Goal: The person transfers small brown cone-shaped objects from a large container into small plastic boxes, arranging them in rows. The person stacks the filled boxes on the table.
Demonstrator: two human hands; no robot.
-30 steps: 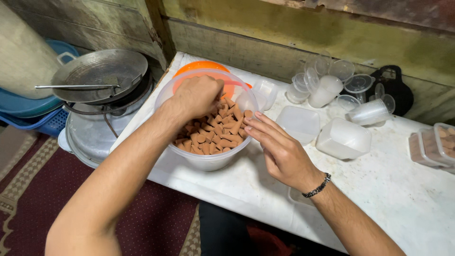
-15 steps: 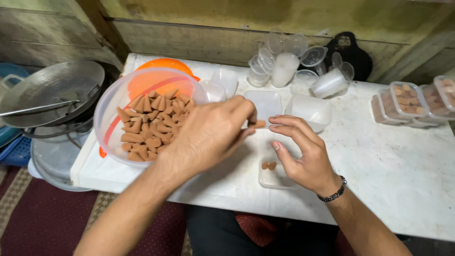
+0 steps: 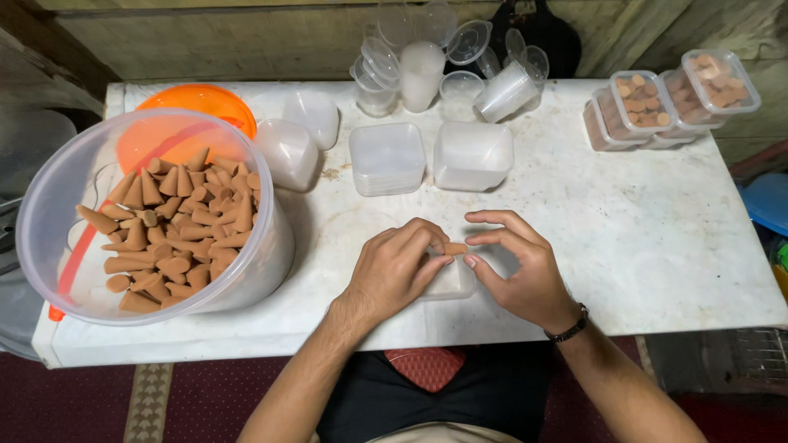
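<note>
surface (image 3: 657, 246): white, carries all | tub (image 3: 49, 197): cones, far left of us | left hand (image 3: 394, 271) and right hand (image 3: 525, 271): fingers (image 3: 435, 261) pinching 1 brown cone (image 3: 455, 248) jointly, axis left-right, above small clear box (image 3: 453, 283)

White marble table (image 3: 657, 238): cone tub (image 3: 57, 205), orange lid (image 3: 201, 100), clear containers (image 3: 386, 157).

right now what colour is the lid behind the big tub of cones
Orange: the lid shows behind the clear tub, best in the head view.
</note>
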